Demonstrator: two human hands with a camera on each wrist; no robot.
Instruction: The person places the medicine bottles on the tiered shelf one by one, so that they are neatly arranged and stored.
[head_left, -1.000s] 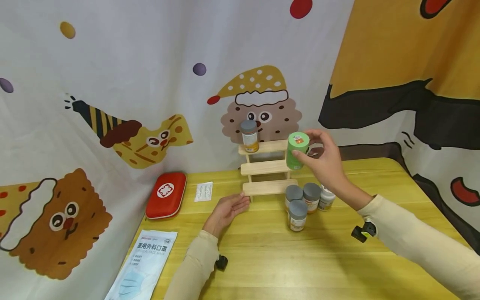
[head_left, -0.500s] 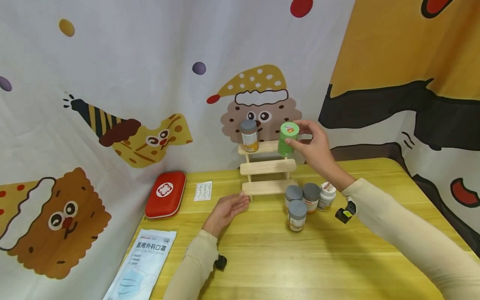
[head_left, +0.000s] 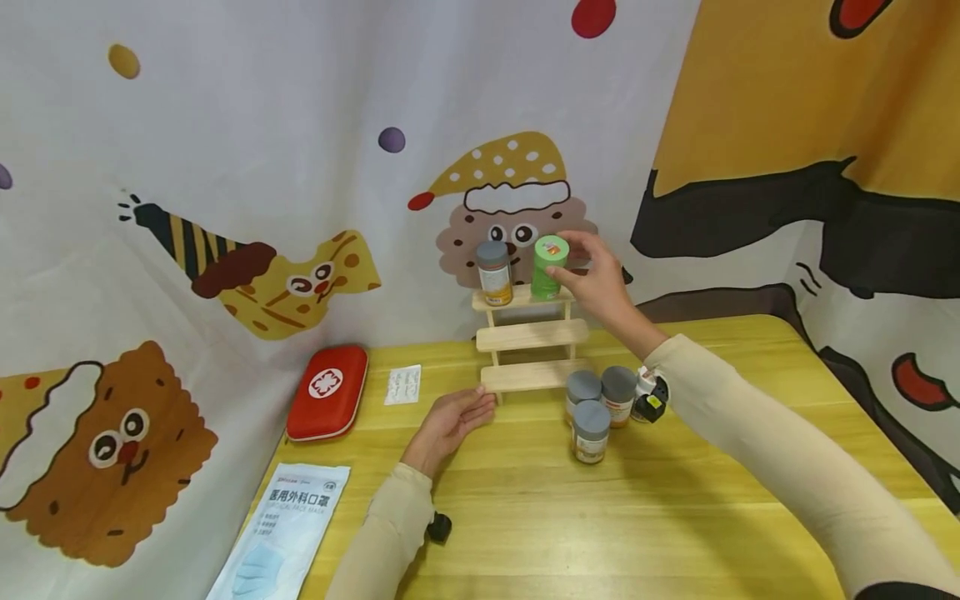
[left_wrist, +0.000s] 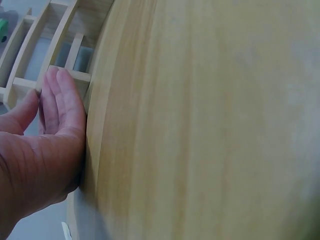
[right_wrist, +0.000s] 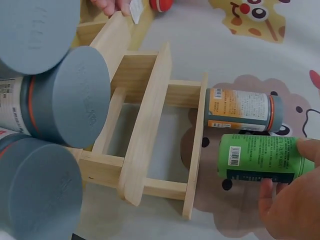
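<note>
My right hand [head_left: 602, 282] grips a green cylindrical bottle [head_left: 547, 277] upright by its upper part, thumb on the near side. In the right wrist view, a narrow gap shows between the bottle's base and the top board of the three-step wooden rack [right_wrist: 147, 125]. Beside it on that top step stands a grey-lidded supplement bottle [head_left: 496, 283] with an orange and white label. My left hand [head_left: 448, 423] lies at the left end of the lowest step, fingers straight and fingertips right at the wood. The left wrist view shows its thumb [left_wrist: 27, 107] near the board's end.
Several grey-lidded bottles [head_left: 591, 421] cluster at the rack's front right, with a white bottle [head_left: 644, 382] partly behind my right wrist. A red case [head_left: 328, 404], a small paper slip [head_left: 403, 385] and a face mask packet [head_left: 288, 517] lie on the left. A printed curtain [head_left: 300, 125] hangs behind.
My right hand has carried the green bottle leftward and back, from the rack's right end to close over the top step beside the grey-lidded bottle. The left hand has stayed put.
</note>
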